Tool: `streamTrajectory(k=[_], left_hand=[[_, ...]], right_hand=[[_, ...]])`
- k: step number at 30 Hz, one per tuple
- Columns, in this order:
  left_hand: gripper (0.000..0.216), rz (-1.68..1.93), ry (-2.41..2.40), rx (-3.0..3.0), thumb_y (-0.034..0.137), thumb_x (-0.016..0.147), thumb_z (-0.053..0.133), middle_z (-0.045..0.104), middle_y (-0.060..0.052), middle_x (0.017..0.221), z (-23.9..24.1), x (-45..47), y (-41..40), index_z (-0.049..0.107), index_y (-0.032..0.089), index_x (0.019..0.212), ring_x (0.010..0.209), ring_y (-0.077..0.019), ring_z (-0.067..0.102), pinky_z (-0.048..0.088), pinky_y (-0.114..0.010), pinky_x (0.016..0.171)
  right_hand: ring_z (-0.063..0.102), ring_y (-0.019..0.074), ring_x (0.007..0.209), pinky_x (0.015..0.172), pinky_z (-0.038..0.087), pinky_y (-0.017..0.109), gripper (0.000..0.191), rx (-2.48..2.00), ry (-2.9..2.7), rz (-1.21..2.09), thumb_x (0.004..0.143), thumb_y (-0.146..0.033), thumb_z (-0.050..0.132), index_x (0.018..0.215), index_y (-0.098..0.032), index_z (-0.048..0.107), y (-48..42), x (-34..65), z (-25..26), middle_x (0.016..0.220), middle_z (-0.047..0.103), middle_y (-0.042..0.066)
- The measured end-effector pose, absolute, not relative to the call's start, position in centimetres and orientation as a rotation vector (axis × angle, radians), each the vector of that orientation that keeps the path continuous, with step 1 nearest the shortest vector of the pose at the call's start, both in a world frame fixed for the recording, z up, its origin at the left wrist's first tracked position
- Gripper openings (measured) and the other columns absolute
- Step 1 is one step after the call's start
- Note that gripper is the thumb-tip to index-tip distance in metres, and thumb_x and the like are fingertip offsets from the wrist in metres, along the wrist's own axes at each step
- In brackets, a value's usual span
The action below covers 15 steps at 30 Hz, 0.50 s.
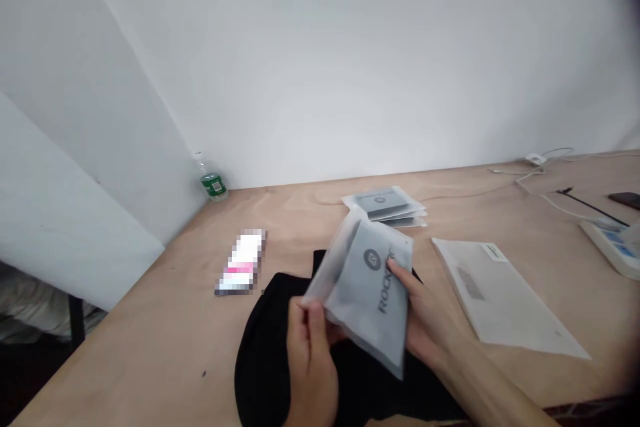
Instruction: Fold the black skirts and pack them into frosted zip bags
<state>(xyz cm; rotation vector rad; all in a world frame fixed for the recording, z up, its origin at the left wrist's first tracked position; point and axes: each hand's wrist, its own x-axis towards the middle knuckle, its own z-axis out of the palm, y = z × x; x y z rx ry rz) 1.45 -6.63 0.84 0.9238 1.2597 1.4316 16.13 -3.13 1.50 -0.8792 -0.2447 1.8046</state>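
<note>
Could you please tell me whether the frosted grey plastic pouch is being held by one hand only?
No, both the left hand and the right hand hold the frosted grey plastic pouch above the black cloth.

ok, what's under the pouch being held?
Black fabric on the wooden table, beneath the pouch held by left hand and right hand. Its middle is covered by pouch and hands.

Plywood table (165, 347). Far left corner: green-label bottle (212, 180). Near left edge: blurred flat item (243, 261). Near edge: black cloth (265, 353). Centre-far: pouch stack (387, 205). Right of centre: frosted bag (500, 297). Right edge: power strip (613, 243), white cable (537, 177).
</note>
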Motion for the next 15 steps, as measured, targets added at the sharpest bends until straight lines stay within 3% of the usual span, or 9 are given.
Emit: streamTrajectory(k=[5,8,11,15], left_hand=[[0.020,1.534,1.439,1.108,0.040,0.080,0.054,0.060,-0.002,0.100,1.9,-0.8,-6.6,0.052,0.022,0.090,0.082,-0.0162,0.059,0.048,-0.026,0.067],[0.021,1.386,1.488,1.319,0.037,0.076,0.059,0.064,-0.002,0.090,2.8,-2.7,-5.1,0.061,0.021,0.089,0.075,-0.0151,0.058,0.046,-0.025,0.067],[0.034,1.117,1.399,1.355,0.037,0.072,0.063,0.065,-0.005,0.095,3.8,-3.4,-4.0,0.063,0.020,0.101,0.060,-0.0117,0.053,0.041,-0.022,0.050],[0.053,0.864,1.222,1.181,0.036,0.065,0.069,0.062,-0.010,0.108,4.7,-2.8,-3.7,0.057,0.021,0.114,0.045,-0.0058,0.047,0.023,-0.017,0.033]], right_hand=[[0.063,0.0251,0.093,0.084,0.048,0.040,0.035,-0.956,-0.305,1.811,0.069,-0.028,0.069,0.102,-0.019,0.059,-3.4,16.5,1.6,0.099,0.069,0.007],[0.063,0.0260,0.091,0.082,0.048,0.041,0.037,-0.953,-0.429,1.806,0.068,-0.029,0.070,0.102,-0.019,0.059,-3.7,16.7,1.4,0.098,0.069,0.008],[0.064,0.0251,0.087,0.081,0.049,0.041,0.036,-0.928,-0.537,1.790,0.068,-0.028,0.070,0.101,-0.018,0.060,-4.0,16.7,1.5,0.095,0.069,0.008],[0.065,0.0218,0.081,0.076,0.050,0.037,0.032,-0.950,-0.663,1.794,0.069,-0.029,0.071,0.097,-0.019,0.061,-4.1,16.7,1.9,0.092,0.070,0.007]])
